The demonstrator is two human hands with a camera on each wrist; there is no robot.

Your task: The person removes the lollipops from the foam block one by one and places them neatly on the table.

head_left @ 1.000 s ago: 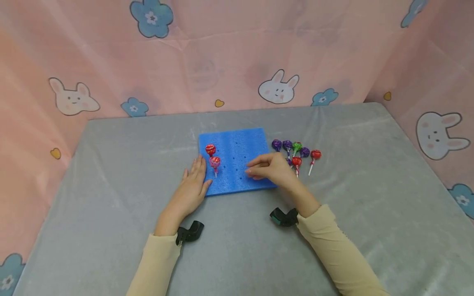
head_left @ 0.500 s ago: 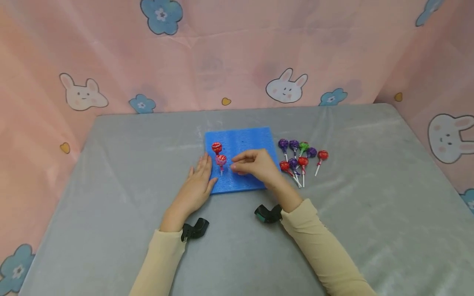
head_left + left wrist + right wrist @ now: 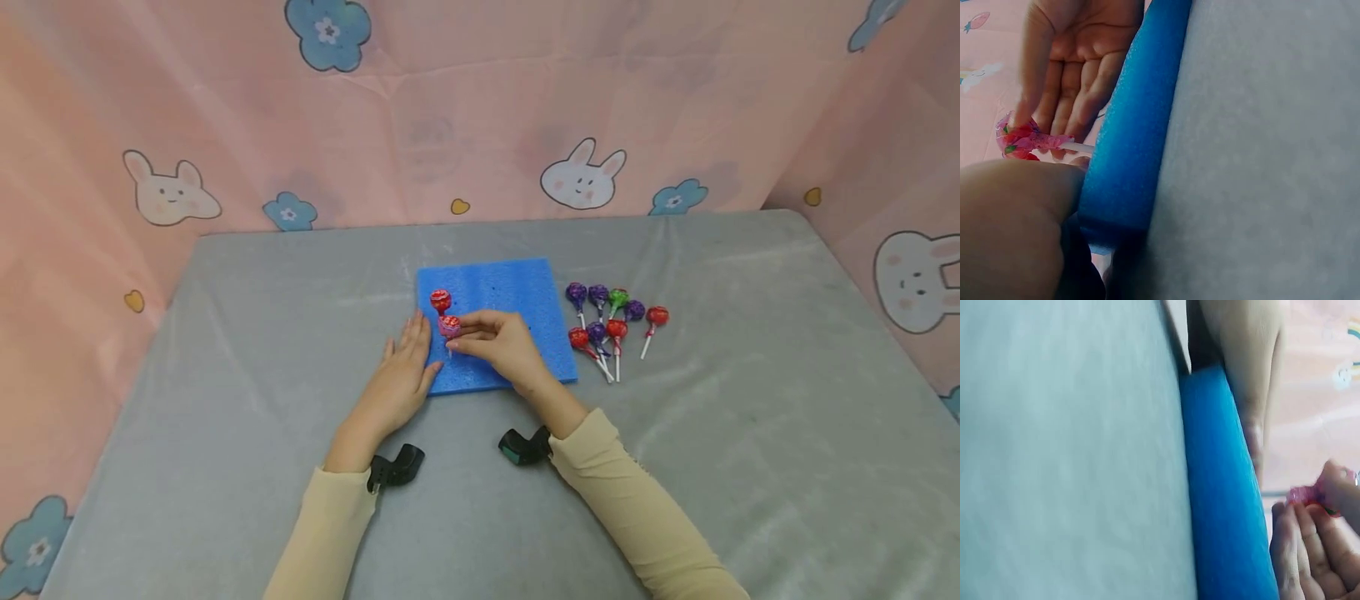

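A blue foam board [image 3: 510,287] with small holes lies on the grey-covered table. Near its left side stand a pink lollipop [image 3: 449,326] and, behind it, a red lollipop [image 3: 440,300]. My right hand [image 3: 501,346] pinches the pink lollipop between thumb and fingers. In the left wrist view, the thumb lies against the pink wrapper [image 3: 1054,141], and the white stick [image 3: 1079,147] runs down to the foam. Flat along the board's left edge, my left hand [image 3: 393,379] rests with fingers straight and holds nothing.
Right of the board lies a group of lollipops: several purple [image 3: 597,294], one green [image 3: 617,298] and some red [image 3: 617,329]. Another red lollipop [image 3: 657,316] lies apart, further right. A pink printed curtain [image 3: 480,108] hangs behind the table.
My right hand has moved left across the board, from its right side to the pink lollipop, and now pinches it. My left hand has stayed at the board's left edge.
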